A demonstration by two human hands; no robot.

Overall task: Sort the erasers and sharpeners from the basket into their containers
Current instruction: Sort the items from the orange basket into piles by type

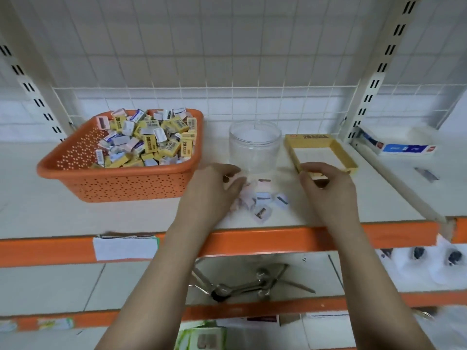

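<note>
Now both hands over the shelf (353,198). Left hand (214,190): fingers curled, pinching a small pale sharpener (233,178) at the fingertips. Right hand (326,185): fingers curled round a yellow eraser (319,176), just at the yellow box's (346,157) near edge. Between the two sets of fingers, loose sharpeners (262,198) on the shelf. Beyond the fingertips, clear jar (255,147). Left of the left fingers, orange basket (121,183), heaped with erasers and sharpeners.

Bright, even light; soft blur throughout, with wide-angle bending at edges.
</note>
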